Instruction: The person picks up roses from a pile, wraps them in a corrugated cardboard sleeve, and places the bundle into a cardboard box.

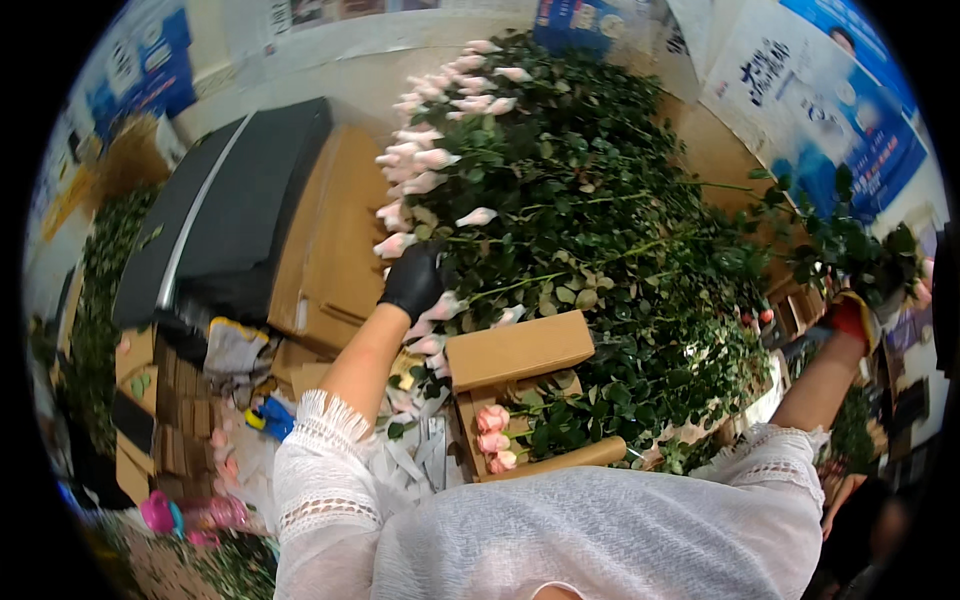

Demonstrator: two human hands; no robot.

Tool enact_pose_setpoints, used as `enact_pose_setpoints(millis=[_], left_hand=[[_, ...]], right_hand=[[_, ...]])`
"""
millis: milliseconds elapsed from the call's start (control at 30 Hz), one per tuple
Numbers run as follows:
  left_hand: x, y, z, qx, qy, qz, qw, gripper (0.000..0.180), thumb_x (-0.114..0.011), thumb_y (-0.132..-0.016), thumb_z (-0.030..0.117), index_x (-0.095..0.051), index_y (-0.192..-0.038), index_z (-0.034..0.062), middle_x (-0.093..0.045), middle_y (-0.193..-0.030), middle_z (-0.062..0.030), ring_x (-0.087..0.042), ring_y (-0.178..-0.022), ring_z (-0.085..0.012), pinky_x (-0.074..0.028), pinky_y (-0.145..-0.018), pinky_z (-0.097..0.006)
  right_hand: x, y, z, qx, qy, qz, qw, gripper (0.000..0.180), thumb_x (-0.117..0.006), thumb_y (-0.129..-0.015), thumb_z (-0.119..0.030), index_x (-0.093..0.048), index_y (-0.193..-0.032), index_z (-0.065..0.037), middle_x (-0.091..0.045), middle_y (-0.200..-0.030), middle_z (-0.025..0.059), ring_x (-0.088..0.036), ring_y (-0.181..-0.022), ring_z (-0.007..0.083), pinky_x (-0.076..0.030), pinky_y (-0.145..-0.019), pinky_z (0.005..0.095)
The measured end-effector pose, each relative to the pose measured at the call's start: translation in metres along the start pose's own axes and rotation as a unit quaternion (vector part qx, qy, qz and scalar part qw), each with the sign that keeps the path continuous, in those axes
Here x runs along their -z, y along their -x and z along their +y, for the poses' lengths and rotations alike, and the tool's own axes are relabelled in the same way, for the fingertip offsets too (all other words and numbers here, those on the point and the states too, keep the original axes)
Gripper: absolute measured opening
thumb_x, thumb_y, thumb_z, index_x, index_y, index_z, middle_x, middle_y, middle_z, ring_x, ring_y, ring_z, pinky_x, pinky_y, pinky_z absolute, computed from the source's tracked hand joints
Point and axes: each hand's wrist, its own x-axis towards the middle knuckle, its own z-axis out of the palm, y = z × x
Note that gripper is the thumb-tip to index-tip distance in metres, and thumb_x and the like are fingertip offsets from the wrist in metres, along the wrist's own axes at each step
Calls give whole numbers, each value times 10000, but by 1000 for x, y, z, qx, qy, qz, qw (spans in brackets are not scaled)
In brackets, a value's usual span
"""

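A large heap of leafy rose stems (600, 200) lies ahead of me, with pale pink rose heads (435, 158) in white net sleeves along its left side. My left hand (415, 280), in a black glove, is closed among these heads. Its curled fingers are partly hidden, and what they hold cannot be made out. Out at the far right is my right hand (852, 322), in a red and yellow glove. It is beside a leafy clump (870, 255), its fingers mostly hidden. Three peach-pink roses (493, 440) lie by a brown cardboard roll (520, 350) close to my body.
To the left stand a black box (235, 200) and a cardboard sheet (330, 230). Nearby lie a grey glove (236, 348), a blue and yellow tool (268, 418), and stacked cardboard (185, 400). A pink bottle (160, 512) is at lower left. Another person (860, 520) shows at lower right.
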Motion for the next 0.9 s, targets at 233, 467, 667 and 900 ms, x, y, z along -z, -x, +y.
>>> enact_pose_setpoints(millis=[233, 467, 667, 900], left_hand=[[-67, -108, -25, 15, 11, -57, 998, 393, -583, -864, 306, -600, -1228, 159, -629, -1152, -186, -571, -1074, -393, -467, -908, -442], [-101, -137, -62, 71, -90, -132, 985, 455, -694, -784, 372, -638, -1184, 163, -656, -1097, -174, -619, -1017, -353, -492, -873, -443], [-39, -140, 7, 10, 106, -50, 993, 429, -774, -734, 271, -691, -1127, 119, -694, -1038, -160, -679, -928, -292, -520, -826, -363], [29, -71, 135, 13, 602, 24, 798, 443, -657, -897, 83, -546, -1326, 67, -674, -1075, -53, -635, -871, -105, -520, -730, -235]], right_hand=[[145, -17, -65, 66, 176, 111, 976, 326, -585, -923, -172, -587, -1219, -35, -640, -1155, 72, -615, -1045, 185, -478, -929, 309], [171, 132, -11, -149, 593, -168, 773, 354, -638, -898, -150, -587, -1231, -39, -676, -1099, 104, -636, -1033, 220, -503, -902, 343], [154, 149, -23, -172, 574, -84, 796, 186, -637, -873, -107, -599, -1021, 0, -638, -793, 86, -594, -723, 157, -485, -646, 339], [-109, 113, -45, 47, 356, -357, 862, 321, -700, -761, -43, -681, -1082, -51, -692, -1090, 130, -682, -972, 253, -547, -835, 334]])
